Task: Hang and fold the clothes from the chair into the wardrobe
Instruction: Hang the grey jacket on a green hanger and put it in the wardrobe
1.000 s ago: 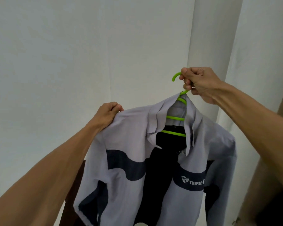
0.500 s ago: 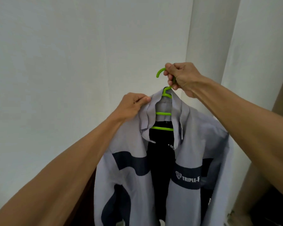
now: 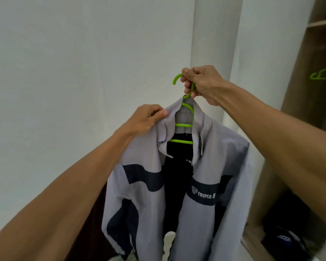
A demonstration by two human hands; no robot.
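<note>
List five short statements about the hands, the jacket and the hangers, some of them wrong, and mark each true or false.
1. The right hand grips the green hanger just below its hook. True.
2. The left hand holds nothing. False: its fingers pinch the collar of the grey jacket.
3. The jacket's front is closed up to the collar. False: it hangs open and its dark inside shows.
4. A second green hanger hangs inside the wardrobe on the right. True.
5. The jacket's hanger is hooked on the wardrobe rail. False: its hook is free in the air in front of the white wall.
</note>
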